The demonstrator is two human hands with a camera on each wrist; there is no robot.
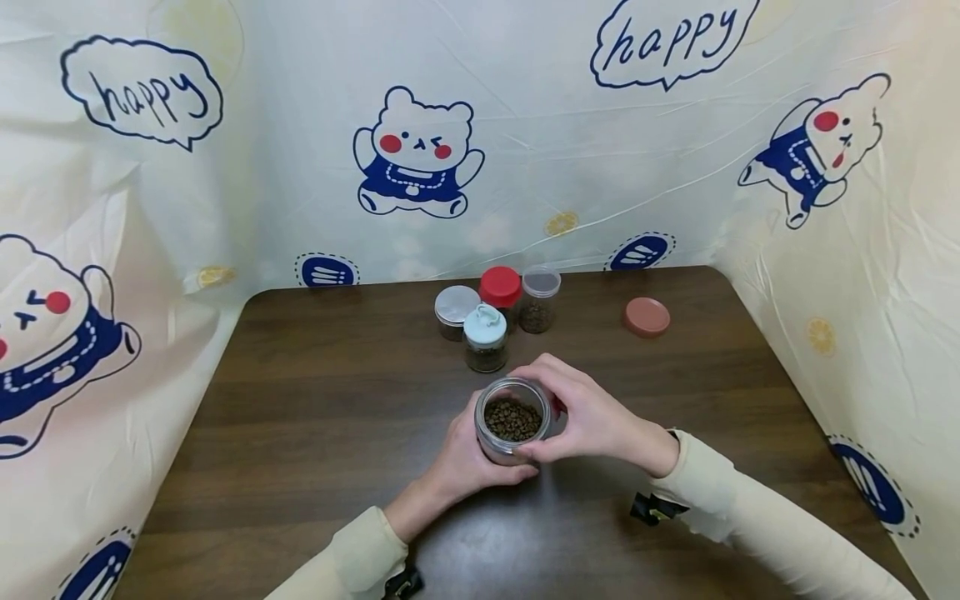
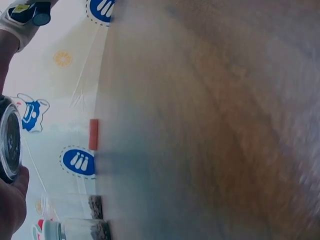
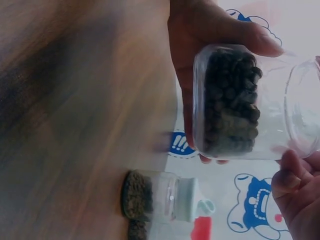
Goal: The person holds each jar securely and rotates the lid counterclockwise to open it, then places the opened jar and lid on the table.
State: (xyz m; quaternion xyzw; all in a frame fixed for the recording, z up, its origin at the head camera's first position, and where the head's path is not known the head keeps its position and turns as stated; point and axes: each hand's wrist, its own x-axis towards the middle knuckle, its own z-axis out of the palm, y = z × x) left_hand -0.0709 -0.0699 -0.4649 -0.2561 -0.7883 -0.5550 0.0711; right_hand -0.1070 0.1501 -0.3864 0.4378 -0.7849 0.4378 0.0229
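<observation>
An uncapped clear jar (image 3: 274, 110) is held up over the table between both hands. Dark brown pellets or beans (image 1: 512, 419) fill about its lower half. My left hand (image 1: 467, 460) grips the jar's body from the left, the thumb along its near side. From the right, my right hand (image 1: 588, 418) holds the jar near its mouth, thumb at the near rim and fingers at the far side. In the right wrist view the jar stands clear of the table, its contents showing through the glass. A pinkish-red lid (image 1: 647, 317) lies alone at the back right.
Behind the held jar several lidded jars cluster: one with a pale blue looped lid (image 1: 484, 325), one silver-lidded (image 1: 457, 305), one red-lidded (image 1: 500, 286) and one with a clear lid (image 1: 541, 283). The brown wooden table (image 1: 322, 400) backs onto a printed cloth (image 1: 525, 150).
</observation>
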